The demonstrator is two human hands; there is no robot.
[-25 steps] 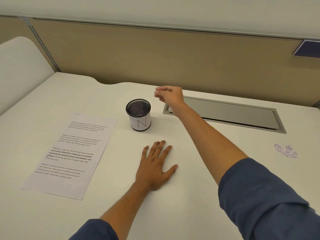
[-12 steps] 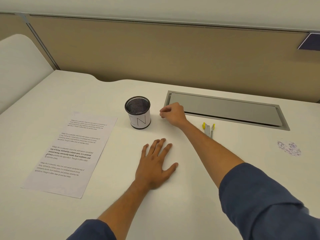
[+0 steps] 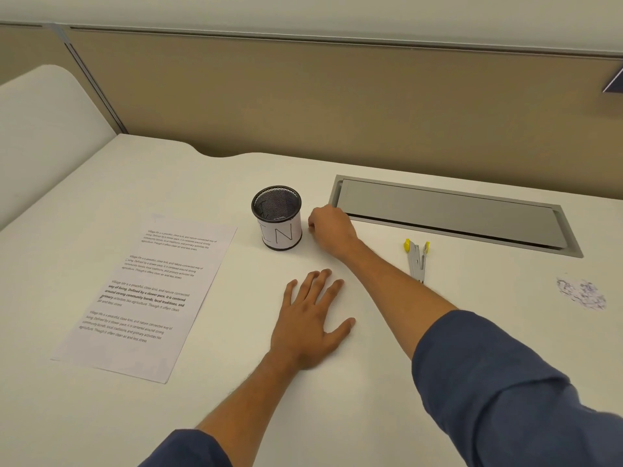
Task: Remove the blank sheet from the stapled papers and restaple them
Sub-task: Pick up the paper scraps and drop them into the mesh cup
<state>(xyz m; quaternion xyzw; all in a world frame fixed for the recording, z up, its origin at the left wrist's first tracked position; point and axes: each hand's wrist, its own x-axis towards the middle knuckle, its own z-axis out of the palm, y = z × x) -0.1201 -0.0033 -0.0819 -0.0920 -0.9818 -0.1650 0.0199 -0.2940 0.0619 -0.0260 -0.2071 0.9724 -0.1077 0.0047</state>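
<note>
The printed papers (image 3: 148, 291) lie flat at the left of the white desk (image 3: 209, 382), text side up. My left hand (image 3: 310, 318) rests flat on the desk, fingers spread, right of the papers. My right hand (image 3: 332, 230) sits on the desk just right of a black mesh cup (image 3: 277, 217) with a white label; its fingers are curled under, and nothing shows in them. A grey and yellow stapling tool (image 3: 417, 261) lies to the right of my right forearm, untouched.
A grey metal cable flap (image 3: 448, 214) is set into the desk behind the tool. A scribbled ink patch (image 3: 581, 293) marks the desk at far right. A tan partition (image 3: 337, 96) closes off the back. A white chair back (image 3: 40, 129) stands at the left.
My right hand came down from above and behind the cup to the desk beside it, fingers curling under. The stapling tool came into sight. My left hand stayed put.
</note>
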